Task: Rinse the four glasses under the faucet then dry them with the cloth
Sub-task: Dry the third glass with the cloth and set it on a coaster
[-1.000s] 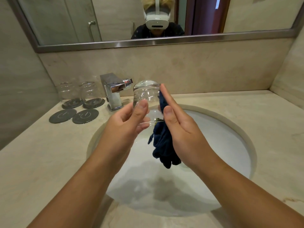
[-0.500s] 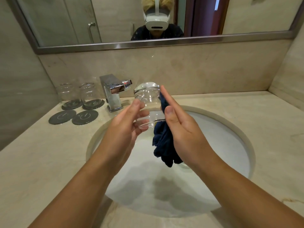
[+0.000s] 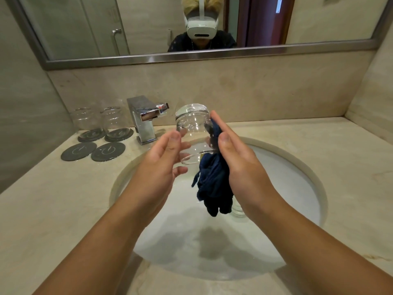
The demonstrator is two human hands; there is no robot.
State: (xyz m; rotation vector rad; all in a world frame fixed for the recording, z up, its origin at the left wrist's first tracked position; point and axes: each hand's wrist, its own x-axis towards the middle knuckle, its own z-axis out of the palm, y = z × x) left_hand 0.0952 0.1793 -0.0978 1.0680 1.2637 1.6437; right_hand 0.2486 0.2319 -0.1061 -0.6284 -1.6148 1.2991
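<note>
I hold a clear glass [image 3: 192, 133] base-up above the sink [image 3: 297, 158]. My left hand [image 3: 161, 165] grips its left side, thumb in front and fingers showing through the glass. My right hand [image 3: 238, 165] holds a dark blue cloth [image 3: 212, 182] between thumb and fingers and presses it to the glass's right side; the cloth's bunched end hangs down. Two more glasses [image 3: 85, 119] [image 3: 113, 118] stand upside down on coasters at the back left. Another glass [image 3: 238, 210] lies in the basin, mostly hidden by the cloth and my right wrist.
A chrome faucet [image 3: 145, 118] stands just left of the held glass, with no water running. Two bare dark coasters [image 3: 78, 151] [image 3: 108, 151] lie in front of the glasses. A beige counter [image 3: 340, 150] surrounds the basin, with walls on both sides and a mirror [image 3: 148, 24] above.
My left thumb and fingers have shifted slightly on the glass and sit a little looser. The cloth stays pressed to the right side. The glass is in nearly the same place.
</note>
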